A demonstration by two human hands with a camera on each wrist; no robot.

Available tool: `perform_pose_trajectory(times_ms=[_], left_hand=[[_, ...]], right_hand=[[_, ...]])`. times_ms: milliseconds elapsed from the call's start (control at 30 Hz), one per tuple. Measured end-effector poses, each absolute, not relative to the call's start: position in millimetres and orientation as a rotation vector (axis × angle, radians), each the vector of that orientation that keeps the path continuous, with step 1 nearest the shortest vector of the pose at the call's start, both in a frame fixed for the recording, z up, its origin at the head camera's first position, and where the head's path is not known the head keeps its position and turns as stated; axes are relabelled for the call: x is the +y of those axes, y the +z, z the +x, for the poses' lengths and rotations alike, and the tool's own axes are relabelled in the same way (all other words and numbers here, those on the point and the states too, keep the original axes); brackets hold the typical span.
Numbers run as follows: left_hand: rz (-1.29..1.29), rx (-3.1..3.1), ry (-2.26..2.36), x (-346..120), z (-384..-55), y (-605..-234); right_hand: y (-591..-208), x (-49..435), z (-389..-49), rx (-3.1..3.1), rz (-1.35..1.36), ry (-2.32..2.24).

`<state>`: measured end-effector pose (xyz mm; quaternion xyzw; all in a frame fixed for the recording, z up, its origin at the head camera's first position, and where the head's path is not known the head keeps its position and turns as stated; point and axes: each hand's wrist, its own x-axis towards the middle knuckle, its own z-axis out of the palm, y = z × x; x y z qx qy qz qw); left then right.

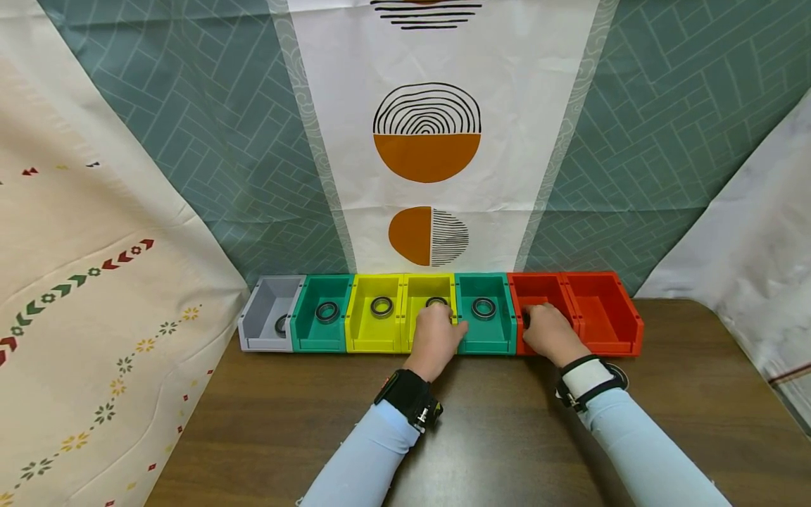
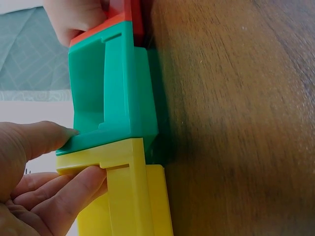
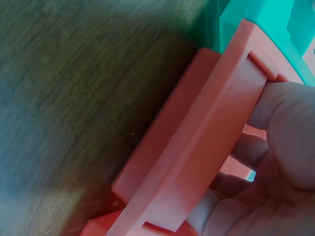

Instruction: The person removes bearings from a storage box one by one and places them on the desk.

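In the head view my left hand (image 1: 436, 336) is at the front of the second yellow bin (image 1: 413, 287), a dark-rimmed bearing (image 1: 436, 301) just beyond its fingers. The left wrist view shows the thumb (image 2: 47, 137) on the green bin's (image 2: 88, 83) side wall and the fingers inside the yellow bin, pinching the adjoining walls. My right hand (image 1: 550, 331) reaches into the left red bin (image 1: 538, 283) with curled fingers. A dark edge, seemingly of a bearing (image 1: 526, 319), shows at its fingertips. The right wrist view hides that bearing behind the hand (image 3: 290, 147).
Bearings lie in the grey bin (image 1: 281, 325), the left green bin (image 1: 327, 312), the first yellow bin (image 1: 381, 306) and the right green bin (image 1: 484, 308). A second red bin (image 1: 602, 310) ends the row. Another bearing (image 1: 619, 374) shows beside my right wrist on the wooden table (image 1: 494, 436).
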<state>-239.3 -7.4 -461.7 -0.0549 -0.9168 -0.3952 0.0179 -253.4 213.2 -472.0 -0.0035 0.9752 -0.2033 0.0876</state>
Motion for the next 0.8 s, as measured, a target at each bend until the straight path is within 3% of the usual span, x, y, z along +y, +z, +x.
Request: perform_pose_trajectory(times_ms=[800], left_hand=[[-0.119, -2.871, -1.3, -7.9, -239.5, -461.0]], right_hand=[[-473.8, 208.2, -249.0, 3.039, -0.055, -0.521]])
